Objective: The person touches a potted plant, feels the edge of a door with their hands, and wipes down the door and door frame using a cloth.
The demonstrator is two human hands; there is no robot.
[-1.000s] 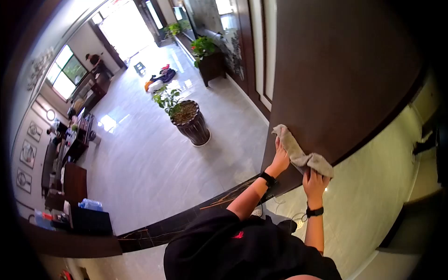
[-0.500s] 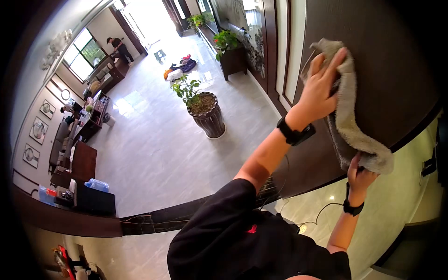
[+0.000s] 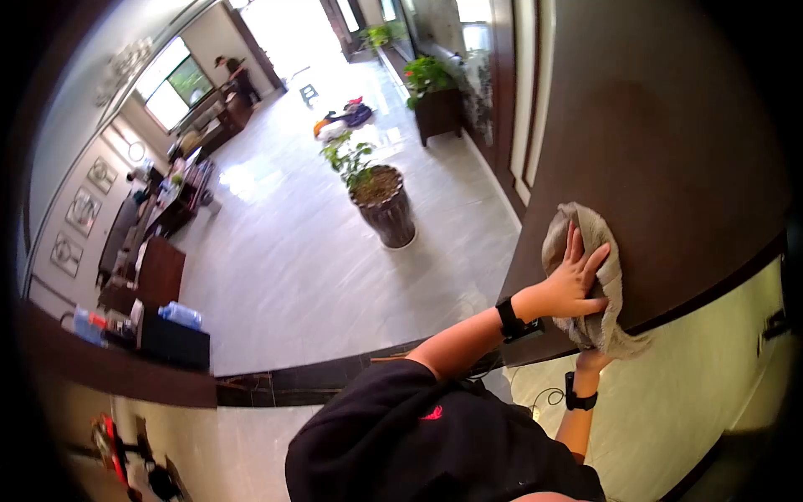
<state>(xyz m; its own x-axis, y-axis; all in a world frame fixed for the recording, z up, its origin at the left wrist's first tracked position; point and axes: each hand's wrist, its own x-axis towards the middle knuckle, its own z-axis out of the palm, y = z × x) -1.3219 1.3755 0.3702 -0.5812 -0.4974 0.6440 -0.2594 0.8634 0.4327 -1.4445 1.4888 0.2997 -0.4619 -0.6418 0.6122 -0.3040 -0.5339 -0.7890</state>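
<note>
A grey cloth (image 3: 617, 251) lies bunched against a dark brown wooden panel (image 3: 686, 167) at the right. Flat on top of it rests my left hand (image 3: 575, 284), fingers spread and pressing the fabric to the panel. My right hand (image 3: 594, 360) is at the cloth's lower end, closed on it near the panel's bottom edge; the fabric hides most of its fingers. Black bands circle both wrists.
A potted plant (image 3: 389, 213) stands on the shiny tiled floor (image 3: 293, 276). Farther off are a planter (image 3: 439, 113), a pile of clothes (image 3: 347, 120) and a person (image 3: 240, 79) by the window. A dark stone strip (image 3: 335, 378) crosses the floor.
Both hands and the cloth have moved down and left in view, my left hand the most. The cloth, stretched long before, is now bunched up. My left fingers have spread out flat.
</note>
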